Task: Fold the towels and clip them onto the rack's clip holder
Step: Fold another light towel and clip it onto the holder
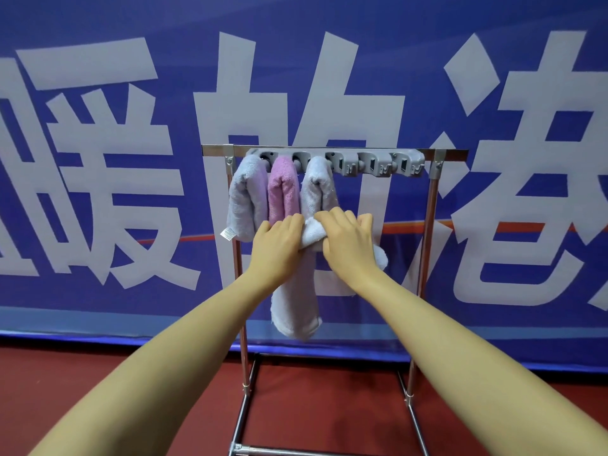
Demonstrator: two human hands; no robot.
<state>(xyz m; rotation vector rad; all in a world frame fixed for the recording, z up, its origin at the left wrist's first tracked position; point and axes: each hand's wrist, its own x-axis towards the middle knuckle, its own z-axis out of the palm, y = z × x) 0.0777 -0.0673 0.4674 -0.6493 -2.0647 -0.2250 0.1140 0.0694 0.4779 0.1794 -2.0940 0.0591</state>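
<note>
- Behind everything hangs a blue banner (98, 77) printed with large white characters and crossed low down by a thin orange stripe; below it lies a dark red floor (148, 406).
- Standing on that floor is a chrome rack (431, 225) with two upright posts, a top bar and a base frame; fixed along the top bar is a grey clip holder (371, 162) with a row of slots.
- Three folded towels hang side by side from the holder's left slots: a pale grey towel (245, 195) at the far left, with a small white label at its lower edge; a pink towel (284, 192) just beside it; a second pale towel (317, 189) next along; the slots to the right of these show bare grey plastic.
- Both bare arms reach forward to a fourth towel (294, 307), pale lilac-white, held in front of the rack below the hanging three; its long end droops between the forearms.
- Left hand (278, 245) grips the fourth towel's upper part, fingers curled over the cloth.
- Right hand (348, 241) grasps the same towel just beside the left, fingers wrapped around a bunched fold; a further bit of cloth sticks out past the right wrist.
</note>
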